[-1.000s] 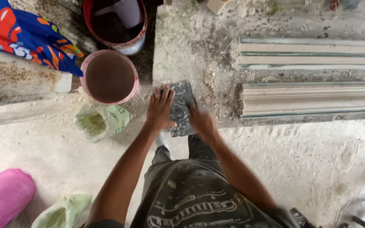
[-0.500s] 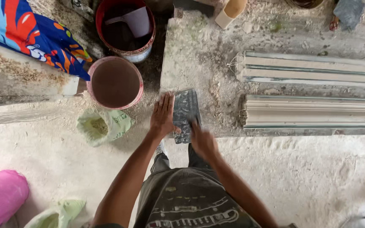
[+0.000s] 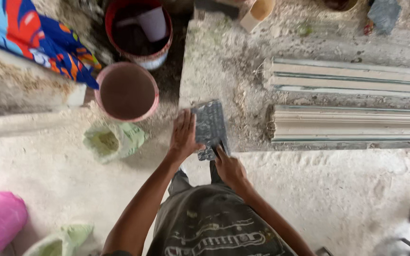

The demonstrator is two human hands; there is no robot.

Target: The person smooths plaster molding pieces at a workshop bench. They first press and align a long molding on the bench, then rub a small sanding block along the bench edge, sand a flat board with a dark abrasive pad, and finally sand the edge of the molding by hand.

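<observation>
Left hand (image 3: 184, 135) flat beside dark slab (image 3: 209, 128), right hand (image 3: 228, 168) gripping its near end

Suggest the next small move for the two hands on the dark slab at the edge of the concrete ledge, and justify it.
Probably push the dark slab further onto the concrete ledge. Its near end sits at the ledge's edge, the left hand lies flat along its left side and the right hand meets its near corner, so both are placed to push, not lift.
</observation>
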